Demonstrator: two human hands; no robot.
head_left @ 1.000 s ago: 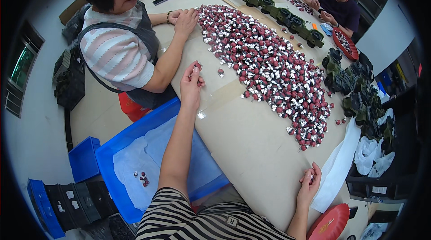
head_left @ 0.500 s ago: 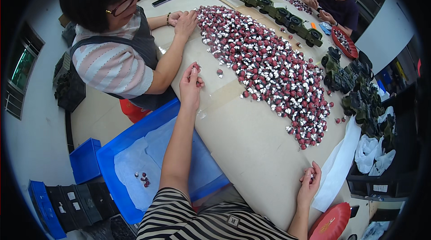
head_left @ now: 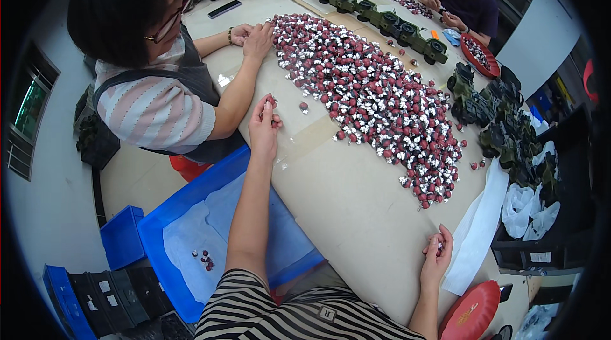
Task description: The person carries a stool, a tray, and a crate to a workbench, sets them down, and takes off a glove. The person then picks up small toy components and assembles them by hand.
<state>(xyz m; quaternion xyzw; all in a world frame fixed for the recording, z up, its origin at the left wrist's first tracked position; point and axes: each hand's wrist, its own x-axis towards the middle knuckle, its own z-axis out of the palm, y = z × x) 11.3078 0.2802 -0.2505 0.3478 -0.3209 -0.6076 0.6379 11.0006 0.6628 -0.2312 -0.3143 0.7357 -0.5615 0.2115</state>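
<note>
My left hand (head_left: 264, 129) is raised over the near left side of the table, fingers curled around small dark-red balls that show at the fingertips. At the near right edge, my right hand (head_left: 438, 256) is closed on a small red-and-silver ball, mostly hidden by the fingers. Beyond both hands spreads a long pile of small dark-red balls with crinkled silver parts (head_left: 375, 108). One loose ball (head_left: 303, 108) lies on the table just right of my left hand. A shallow blue tub (head_left: 156, 248), lined with pale sheets, sits below my left forearm and holds several balls (head_left: 207, 260).
A co-worker (head_left: 153, 98) at my left reaches into the pile's far end; another person (head_left: 463, 3) sits across the table (head_left: 331, 194). Green toy vehicles (head_left: 388, 22) line the far side. A white strip (head_left: 480, 225) and a red plate (head_left: 471, 311) are at the right.
The whole view has shifted slightly. Both my hands keep nearly the same pose and place over the table.
</note>
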